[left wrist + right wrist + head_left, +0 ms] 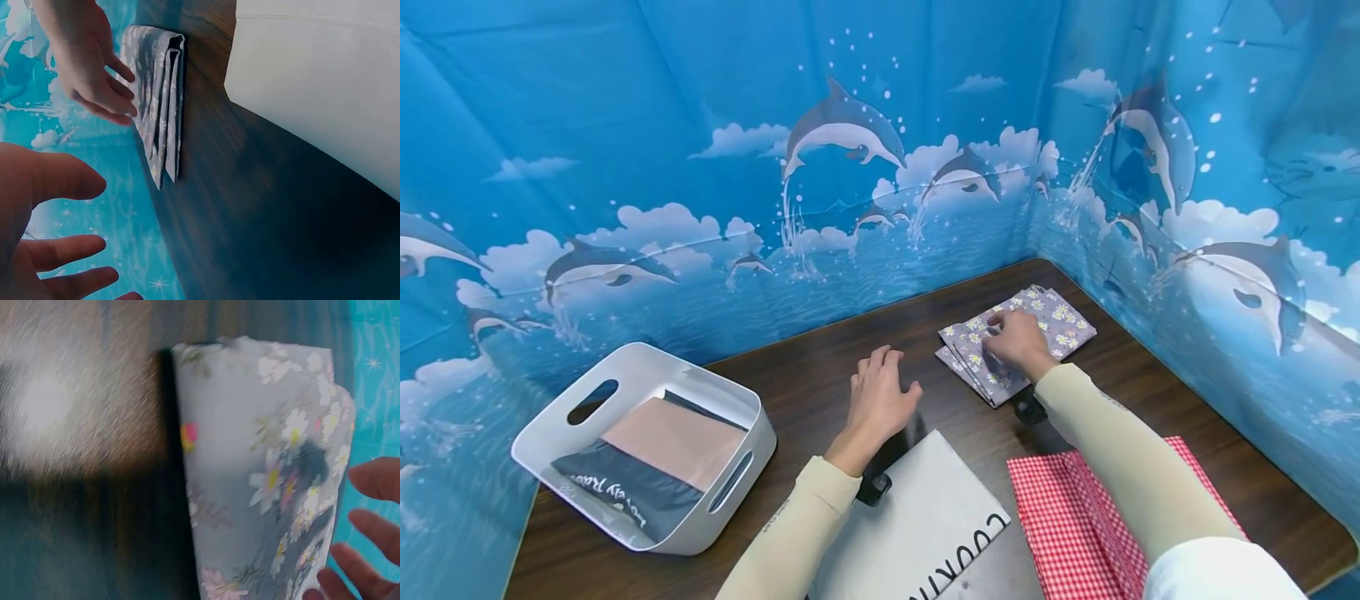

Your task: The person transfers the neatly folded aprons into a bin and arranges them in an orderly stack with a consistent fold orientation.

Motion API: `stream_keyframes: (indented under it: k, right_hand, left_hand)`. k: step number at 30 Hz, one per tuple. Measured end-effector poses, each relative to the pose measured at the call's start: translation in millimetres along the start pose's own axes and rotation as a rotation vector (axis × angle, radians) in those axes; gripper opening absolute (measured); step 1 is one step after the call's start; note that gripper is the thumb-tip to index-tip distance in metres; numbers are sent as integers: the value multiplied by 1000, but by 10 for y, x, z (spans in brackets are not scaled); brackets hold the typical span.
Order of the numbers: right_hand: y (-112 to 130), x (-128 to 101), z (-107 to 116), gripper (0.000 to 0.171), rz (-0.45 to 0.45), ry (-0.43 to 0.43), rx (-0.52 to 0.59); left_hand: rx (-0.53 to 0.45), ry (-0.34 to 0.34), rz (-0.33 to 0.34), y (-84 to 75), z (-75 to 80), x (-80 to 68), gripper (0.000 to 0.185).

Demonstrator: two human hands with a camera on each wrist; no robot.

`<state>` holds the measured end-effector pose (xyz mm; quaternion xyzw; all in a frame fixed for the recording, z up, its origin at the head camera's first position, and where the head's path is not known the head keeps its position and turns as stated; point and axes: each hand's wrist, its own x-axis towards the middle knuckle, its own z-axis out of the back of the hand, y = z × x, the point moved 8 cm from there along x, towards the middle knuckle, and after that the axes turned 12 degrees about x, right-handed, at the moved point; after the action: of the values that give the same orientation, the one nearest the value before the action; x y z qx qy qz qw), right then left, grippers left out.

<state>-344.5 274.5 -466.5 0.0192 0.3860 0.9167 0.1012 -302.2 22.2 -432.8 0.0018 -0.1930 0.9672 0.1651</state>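
Note:
A folded grey-purple cloth with daisies (1060,321) lies at the back right of the table. Just over it is my right hand (1018,342), fingers loosely bent and nothing between them. In the right wrist view those fingers (369,528) spread beside the cloth's edge, and their shadow falls on the fabric. My left hand (880,396) hovers left of the daisy cloth with thumb and fingers apart, holding nothing. Below its wrist lies a folded white cloth with black "COOKIN" lettering (917,517).
A white plastic bin (763,433) with cut-out handles stands at the left, holding a folded pink-beige and dark fabric (673,442). Under my right forearm lies a folded red-and-white gingham cloth (1060,517). Blue dolphin-print curtains (715,192) border the brown table (805,375) at the back and right.

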Motion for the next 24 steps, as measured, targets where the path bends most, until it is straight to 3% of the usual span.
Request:
stream_keyframes:
  k: [4,9,14,24]
  right_hand:
    - [-44,-7,-17,51,-37,-9,-120]
    - [-55,17,-88,56,-42,23,-174]
    - [-46,26,-137,54,-23,43,-151]
    - [56,27,-297,50,104,80,-112]
  left_hand:
    - [3,-2,1,31,12,-9,51]
    - [-3,-14,4,81,34,-21,50]
    - [4,-17,4,101,30,-29,50]
    - [19,-2,3,112,-12,8,50]
